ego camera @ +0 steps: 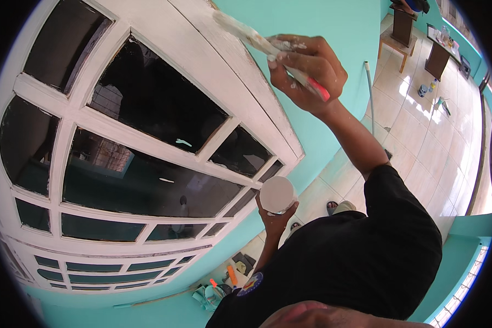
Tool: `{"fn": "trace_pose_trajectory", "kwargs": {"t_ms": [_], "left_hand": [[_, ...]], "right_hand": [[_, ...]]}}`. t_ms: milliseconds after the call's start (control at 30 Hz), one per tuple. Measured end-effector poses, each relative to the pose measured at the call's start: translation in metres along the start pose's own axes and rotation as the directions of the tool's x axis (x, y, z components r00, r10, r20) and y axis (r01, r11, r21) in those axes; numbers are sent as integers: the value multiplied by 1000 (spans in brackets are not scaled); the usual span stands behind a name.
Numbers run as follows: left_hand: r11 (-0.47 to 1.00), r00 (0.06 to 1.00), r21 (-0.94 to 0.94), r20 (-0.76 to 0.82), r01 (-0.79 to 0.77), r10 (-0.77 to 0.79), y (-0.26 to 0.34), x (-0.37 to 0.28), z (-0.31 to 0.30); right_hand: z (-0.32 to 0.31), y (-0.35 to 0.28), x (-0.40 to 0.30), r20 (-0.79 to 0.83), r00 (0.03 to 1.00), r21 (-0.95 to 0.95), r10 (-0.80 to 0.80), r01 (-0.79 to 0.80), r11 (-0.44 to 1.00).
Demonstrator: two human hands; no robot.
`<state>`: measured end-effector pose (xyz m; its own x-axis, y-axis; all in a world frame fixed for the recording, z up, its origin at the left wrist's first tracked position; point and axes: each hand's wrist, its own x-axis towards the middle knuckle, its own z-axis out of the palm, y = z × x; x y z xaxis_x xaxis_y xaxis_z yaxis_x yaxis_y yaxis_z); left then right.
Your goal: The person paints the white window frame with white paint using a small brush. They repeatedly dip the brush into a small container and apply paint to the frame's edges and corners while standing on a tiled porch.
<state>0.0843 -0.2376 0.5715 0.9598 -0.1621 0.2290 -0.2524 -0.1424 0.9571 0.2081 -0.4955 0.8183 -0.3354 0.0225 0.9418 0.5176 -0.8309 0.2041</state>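
My right hand [311, 69], spotted with white paint, grips a paintbrush [250, 37] with a red handle end. The bristles lie over the outer white wooden frame [201, 24], beside the turquoise wall; contact cannot be told for sure. Lower down, my left hand [274, 221] holds a round container [277, 194] whose top shows whitish, either paint or a lid. It is near the frame's lower right corner. Dark glass panes [147, 94] sit between white bars [147, 141], with whitish smears on some panes and edges.
A hose or pipe [369, 94] stands against the turquoise wall [332, 24]. On the tiled floor [410, 164] are a small can [422, 90], a bottle [432, 85] and a stool [397, 47]. Bags and orange-handled things [231, 274] lie at the lower wall.
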Motion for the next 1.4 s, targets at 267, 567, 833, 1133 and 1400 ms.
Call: {"fn": "trace_pose_trajectory", "kwargs": {"t_ms": [267, 567, 833, 1133, 1400], "left_hand": [[999, 1000, 45, 7, -7, 6, 2, -5, -8], [996, 999, 70, -9, 51, -50, -1, -8, -18], [998, 998, 54, 57, 21, -24, 0, -6, -20], [997, 1000, 73, 24, 18, -20, -10, -7, -10], [982, 985, 127, 84, 137, -148, -17, -14, -11]], "right_hand": [[-9, -21, -58, 160, 948, -15, 274, -275, 961], [-26, -34, -52, 87, 979, 39, 183, -187, 982], [-46, -60, -156, 281, 855, 9, 436, -457, 889], [-24, -39, -107, 176, 943, 135, 283, -308, 942], [-73, -72, -189, 262, 868, 61, 422, -451, 890]]}}
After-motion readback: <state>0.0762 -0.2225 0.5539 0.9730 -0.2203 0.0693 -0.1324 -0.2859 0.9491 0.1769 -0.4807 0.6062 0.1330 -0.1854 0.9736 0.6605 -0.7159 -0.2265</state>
